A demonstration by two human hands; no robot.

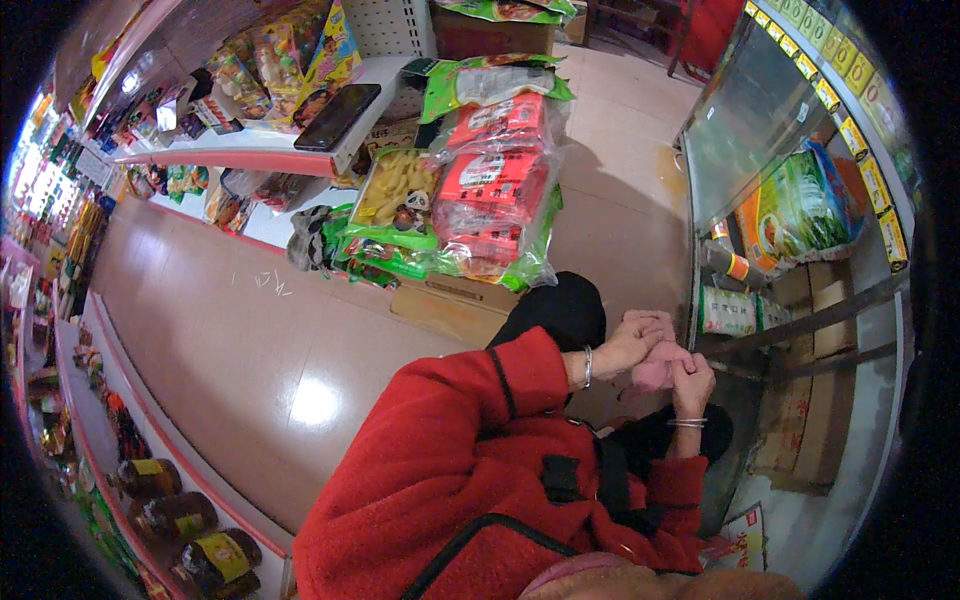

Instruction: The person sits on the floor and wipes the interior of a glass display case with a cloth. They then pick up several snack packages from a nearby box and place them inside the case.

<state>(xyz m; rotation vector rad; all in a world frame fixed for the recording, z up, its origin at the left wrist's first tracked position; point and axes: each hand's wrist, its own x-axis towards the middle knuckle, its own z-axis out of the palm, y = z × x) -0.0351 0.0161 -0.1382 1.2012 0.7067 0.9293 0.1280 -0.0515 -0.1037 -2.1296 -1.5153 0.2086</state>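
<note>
A pink cloth hangs between my two hands, in front of my bent knees and close to the glass case. My left hand, with a silver bangle at the wrist, lies over the cloth's left side and grips it. Its fingertips are partly hidden in the folds. Pinched in my right hand is the cloth's right edge, beside the case. That wrist wears silver bangles too. Both arms are in red fleece sleeves with black trim.
Ahead, bagged snacks are piled on a cardboard box. A smartphone lies on a shelf corner. The glass case on my right holds packages and cardboard. Shelves with jars line the left. White scraps lie on the tiled floor.
</note>
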